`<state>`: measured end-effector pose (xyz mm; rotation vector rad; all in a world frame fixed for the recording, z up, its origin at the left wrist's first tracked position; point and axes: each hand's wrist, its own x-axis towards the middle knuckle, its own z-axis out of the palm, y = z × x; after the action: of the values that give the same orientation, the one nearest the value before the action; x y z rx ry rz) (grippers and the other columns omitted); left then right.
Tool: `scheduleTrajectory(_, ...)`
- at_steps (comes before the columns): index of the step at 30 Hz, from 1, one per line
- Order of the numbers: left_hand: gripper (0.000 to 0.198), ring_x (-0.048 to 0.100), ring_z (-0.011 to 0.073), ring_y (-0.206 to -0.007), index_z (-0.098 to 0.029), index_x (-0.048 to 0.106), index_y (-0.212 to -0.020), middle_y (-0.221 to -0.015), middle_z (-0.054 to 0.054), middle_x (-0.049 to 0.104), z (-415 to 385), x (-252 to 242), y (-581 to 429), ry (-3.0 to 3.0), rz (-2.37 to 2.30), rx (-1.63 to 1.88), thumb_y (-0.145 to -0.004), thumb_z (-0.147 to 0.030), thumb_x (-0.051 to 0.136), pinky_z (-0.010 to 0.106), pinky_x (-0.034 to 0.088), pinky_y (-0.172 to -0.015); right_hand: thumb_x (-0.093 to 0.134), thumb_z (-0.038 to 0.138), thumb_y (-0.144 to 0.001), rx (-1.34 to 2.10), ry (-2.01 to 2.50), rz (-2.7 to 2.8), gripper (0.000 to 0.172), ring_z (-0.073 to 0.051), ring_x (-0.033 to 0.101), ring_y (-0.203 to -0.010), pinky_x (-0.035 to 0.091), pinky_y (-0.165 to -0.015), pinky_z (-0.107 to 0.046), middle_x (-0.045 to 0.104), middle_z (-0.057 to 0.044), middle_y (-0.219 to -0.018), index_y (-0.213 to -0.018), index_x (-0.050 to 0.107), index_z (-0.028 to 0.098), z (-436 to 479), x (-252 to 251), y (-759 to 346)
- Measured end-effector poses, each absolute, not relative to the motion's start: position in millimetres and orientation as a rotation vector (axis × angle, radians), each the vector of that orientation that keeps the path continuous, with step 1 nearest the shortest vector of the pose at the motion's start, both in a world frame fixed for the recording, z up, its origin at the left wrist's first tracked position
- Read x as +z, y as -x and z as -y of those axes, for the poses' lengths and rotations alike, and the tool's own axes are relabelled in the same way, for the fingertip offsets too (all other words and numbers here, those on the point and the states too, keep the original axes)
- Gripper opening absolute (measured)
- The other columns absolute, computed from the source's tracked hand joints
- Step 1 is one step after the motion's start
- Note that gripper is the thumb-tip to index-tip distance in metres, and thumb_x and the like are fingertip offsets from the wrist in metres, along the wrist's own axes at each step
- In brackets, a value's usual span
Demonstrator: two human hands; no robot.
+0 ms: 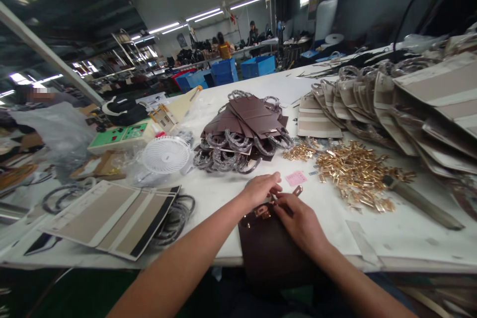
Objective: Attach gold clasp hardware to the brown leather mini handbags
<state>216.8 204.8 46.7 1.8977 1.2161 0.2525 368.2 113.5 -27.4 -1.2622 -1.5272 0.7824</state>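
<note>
A dark brown bag panel [274,253] lies at the table's front edge and hangs over it toward me. Gold-coloured metal fittings [262,211] sit near its upper edge. My left hand [262,190] is above that edge with its fingers curled and pinched together. Just beside it my right hand [300,218] rests over the panel, thumb and fingers closed. The fingertips of both hands meet at a small spot, and what lies between them is too small and covered to name. Another shiny copper-toned fitting [297,191] shows just past my right fingers.
Loose gold metal pieces [354,171] are heaped to the right, near a dark-handled tool [425,203]. Brown panels with wrapped handles [257,117] are piled ahead. Beige panels [320,117] stack at right, more [115,216] at left. A white fan [166,155] and pink slip [296,178] lie about.
</note>
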Motion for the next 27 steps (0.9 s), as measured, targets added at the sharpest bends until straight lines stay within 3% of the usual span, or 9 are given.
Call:
scheduleTrajectory(2,0.052,0.070,0.0255,-0.102,-0.015,0.070,-0.110,-0.111,0.012,0.075,-195,42,-207,-1.971,-1.288,0.279,-0.098,-0.057,0.042,0.035,0.053,-0.089,0.068,0.048,-0.094,0.913,1.361,1.287,0.026,-0.026,0.073,-0.081,0.058,-0.077,-0.037,0.076,-0.007,-0.092,-0.096,0.071,0.022,-118,-30,-379)
scheduleTrajectory(4,0.037,0.068,0.0311,-0.107,-0.018,0.070,-0.103,-0.111,0.012,0.074,-185,36,-202,-2.055,-1.356,0.264,-0.084,-0.050,0.065,0.041,0.051,-0.093,0.072,0.056,-0.088,1.032,1.426,1.133,0.037,-0.025,0.072,-0.068,0.057,-0.065,-0.034,0.074,-0.006,-0.076,-0.096,0.071,0.020,-120,-34,-390)
scheduleTrajectory(7,0.050,0.066,0.0353,-0.107,-0.020,0.065,-0.111,-0.116,0.012,0.071,-176,31,-202,-2.126,-1.439,0.217,-0.069,-0.044,0.080,0.045,0.050,-0.094,0.073,0.061,-0.087,1.093,1.469,1.122,0.043,-0.025,0.071,-0.064,0.055,-0.060,-0.032,0.071,-0.004,-0.068,-0.097,0.070,0.019,-119,-38,-401)
scheduleTrajectory(13,0.065,0.069,0.0303,-0.089,-0.022,0.057,-0.111,-0.098,0.006,0.072,-181,27,-208,-2.107,-1.499,0.106,-0.061,-0.048,0.088,0.038,0.051,-0.080,0.067,0.049,-0.093,0.839,1.431,1.396,0.044,-0.019,0.069,-0.065,0.056,-0.064,-0.032,0.074,-0.004,-0.090,-0.126,0.071,0.020,-110,-36,-399)
scheduleTrajectory(19,0.052,0.067,0.0257,-0.083,-0.023,0.057,-0.102,-0.093,0.003,0.071,-179,28,-208,-2.078,-1.478,0.128,-0.065,-0.045,0.084,0.032,0.045,-0.070,0.056,0.038,-0.101,0.550,1.414,1.774,0.028,-0.024,0.073,-0.096,0.056,-0.085,-0.036,0.076,-0.004,-0.109,-0.117,0.076,0.027,-102,-35,-402)
scheduleTrajectory(24,0.043,0.063,0.0198,-0.076,-0.023,0.054,-0.094,-0.085,-0.001,0.066,-176,28,-210,-2.019,-1.463,0.208,-0.066,-0.037,0.084,0.028,0.037,-0.061,0.063,0.046,-0.094,0.638,1.518,1.627,0.026,-0.021,0.071,-0.074,0.057,-0.071,-0.034,0.078,-0.001,-0.100,-0.106,0.077,0.028,-95,-29,-406)
scheduleTrajectory(27,0.038,0.060,0.0175,-0.074,-0.023,0.053,-0.090,-0.084,-0.002,0.065,-177,27,-210,-1.993,-1.447,0.269,-0.068,-0.032,0.082,0.027,0.036,-0.061,0.064,0.047,-0.091,0.682,1.522,1.605,0.026,-0.021,0.071,-0.072,0.056,-0.069,-0.034,0.078,-0.001,-0.094,-0.102,0.077,0.028,-93,-27,-409)
